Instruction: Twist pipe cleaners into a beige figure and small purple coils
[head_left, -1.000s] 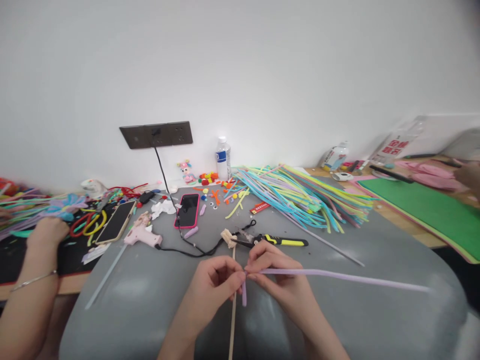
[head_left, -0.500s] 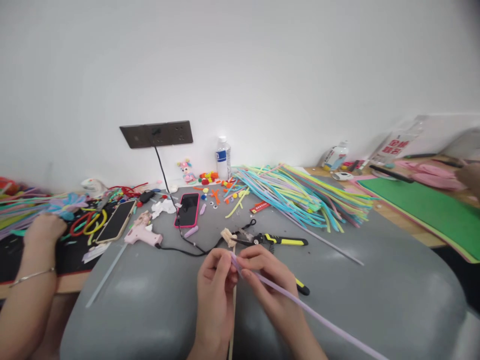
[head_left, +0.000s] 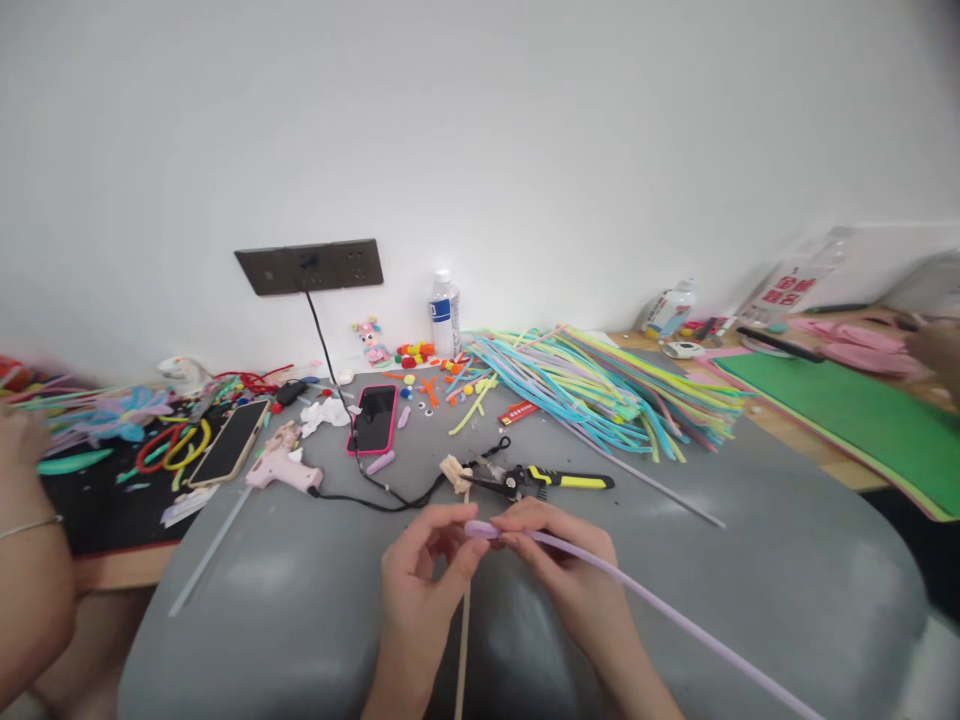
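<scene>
A long lavender pipe cleaner (head_left: 660, 598) runs from my fingers toward the lower right, its near end bent back into a small tight loop. My left hand (head_left: 427, 575) holds that looped end between thumb and forefinger. Just behind the loop, my right hand (head_left: 566, 560) pinches the doubled part. Beneath my hands lies a thin beige stick (head_left: 463, 640) topped by a beige folded piece (head_left: 454, 473). Beyond them rest pliers (head_left: 570, 481) with yellow-and-black handles, partly hidden by my right hand.
A pink glue gun (head_left: 285, 470) with a black cord lies left, near a pink-cased phone (head_left: 373, 418). Many pastel pipe cleaners (head_left: 600, 390) are heaped at the back. A water bottle (head_left: 445, 315) stands by the wall. Another person's arm (head_left: 34, 560) is at far left.
My fingers have shifted on the pipe cleaner, and its bent end now shows as a loop between my hands. The other person's arm has moved left.
</scene>
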